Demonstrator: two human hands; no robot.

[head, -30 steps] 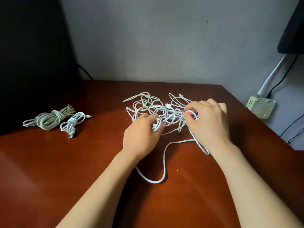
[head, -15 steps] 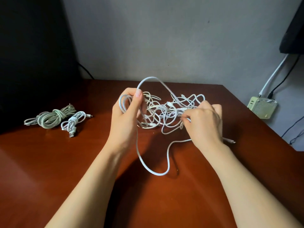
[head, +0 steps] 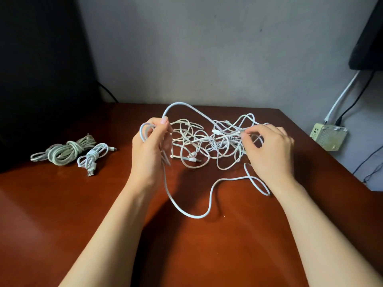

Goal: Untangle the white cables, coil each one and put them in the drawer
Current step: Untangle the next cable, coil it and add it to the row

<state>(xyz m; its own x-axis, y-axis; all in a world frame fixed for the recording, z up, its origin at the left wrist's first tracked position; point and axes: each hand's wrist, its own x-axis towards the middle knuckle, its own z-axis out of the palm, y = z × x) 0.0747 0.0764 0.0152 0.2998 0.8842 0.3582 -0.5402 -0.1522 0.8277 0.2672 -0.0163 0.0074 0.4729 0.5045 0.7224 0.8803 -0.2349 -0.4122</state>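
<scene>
A tangle of white cables (head: 209, 141) lies in the middle of the brown table (head: 62, 204). My left hand (head: 150, 150) is raised at the tangle's left side and grips a few loops of one thicker white cable (head: 186, 213); that cable arches up over the tangle and also trails down in a long loop on the table towards me. My right hand (head: 269, 150) is at the tangle's right side, with thumb and fingertips pinching strands there. Two coiled cables lie at the left: a greyish one (head: 64, 151) and a smaller white one (head: 93, 157).
A grey wall stands behind the table, with a dark object (head: 41, 69) at the back left. To the right, off the table edge, a pale adapter box (head: 328, 137) hangs on the wall with white and black wires. No drawer is in view.
My left hand rose from the table with loops of cable and moved left, pulling an arch of cable up. My right hand shifted right along the tangle, which has spread wider.
</scene>
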